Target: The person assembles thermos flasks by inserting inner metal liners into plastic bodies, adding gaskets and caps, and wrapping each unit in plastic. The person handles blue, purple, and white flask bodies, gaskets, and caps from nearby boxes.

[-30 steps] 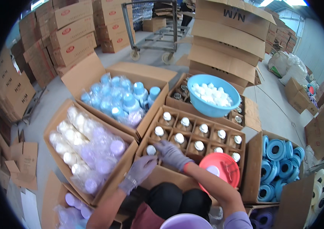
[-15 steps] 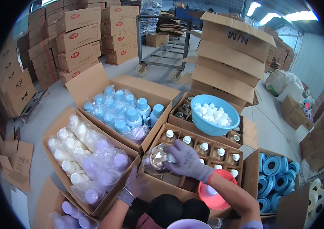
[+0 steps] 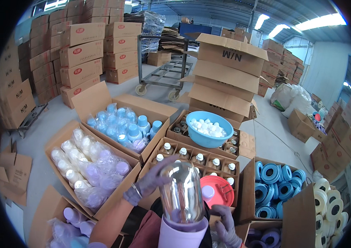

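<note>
A silvered glass flask liner (image 3: 181, 192) stands rounded end up, its lower end inside the mouth of a purple cylindrical casing (image 3: 182, 235) at the lower middle. Against the liner's left side lies my gloved left hand (image 3: 148, 184), its fingers stretched out and slightly blurred; the fingertips are partly behind the glass. My gloved right hand (image 3: 226, 227) is to the right of the casing, fingers apart and loosely bent, with nothing visible in it. Just beyond the liner, a red basin (image 3: 228, 185) holds a lilac cap (image 3: 208, 192) and a reddish piece.
Beyond stands a divided carton (image 3: 154, 159) of white-capped liners, with a blue basin (image 3: 209, 141) of white caps behind it. Cartons of bagged blue bottles (image 3: 134, 133) and white and purple bottles (image 3: 94, 175) stand left. Blue rings (image 3: 270, 173) and cream rings (image 3: 333, 210) are right.
The liner has moved from over the divided carton into the purple casing's mouth. My right hand has let go and moved down right; my left hand has risen to the liner. The view has shifted.
</note>
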Motion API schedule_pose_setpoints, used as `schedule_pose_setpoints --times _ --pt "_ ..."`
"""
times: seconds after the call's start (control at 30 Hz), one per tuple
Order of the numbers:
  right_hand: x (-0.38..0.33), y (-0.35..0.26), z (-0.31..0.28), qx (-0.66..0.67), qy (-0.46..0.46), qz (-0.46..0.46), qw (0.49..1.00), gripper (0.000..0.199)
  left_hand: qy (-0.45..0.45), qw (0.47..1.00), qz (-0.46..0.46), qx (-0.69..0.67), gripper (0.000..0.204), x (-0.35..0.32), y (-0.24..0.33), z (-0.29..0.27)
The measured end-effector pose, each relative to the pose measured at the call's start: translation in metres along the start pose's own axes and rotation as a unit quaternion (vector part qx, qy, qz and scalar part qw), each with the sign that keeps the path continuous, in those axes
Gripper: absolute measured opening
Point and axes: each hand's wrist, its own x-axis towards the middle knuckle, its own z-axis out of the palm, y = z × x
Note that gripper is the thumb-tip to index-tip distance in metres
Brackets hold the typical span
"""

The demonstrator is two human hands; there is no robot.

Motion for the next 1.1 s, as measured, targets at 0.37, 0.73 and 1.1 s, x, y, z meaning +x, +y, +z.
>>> schedule_pose_setpoints --times 0.37,0.73,1.1 --pt "-0.132 -0.002 0.170 0.170 0.437 -0.110 0.876 0.061 0.332 0.928 -0.131 0.107 0.066 -0.241 -0.081 -0.018" --pt "0.081 -0.068 0.048 0.152 -0.153 -0.149 0.965 0.081 0.310 0.919 -0.087 0.228 0.064 -0.181 -0.132 -0.006" --pt "0.088 -0.095 0.039 0.033 -0.038 -0.107 0.993 0.075 0.328 0.908 -0.107 0.238 0.063 -0.200 -0.149 0.004"
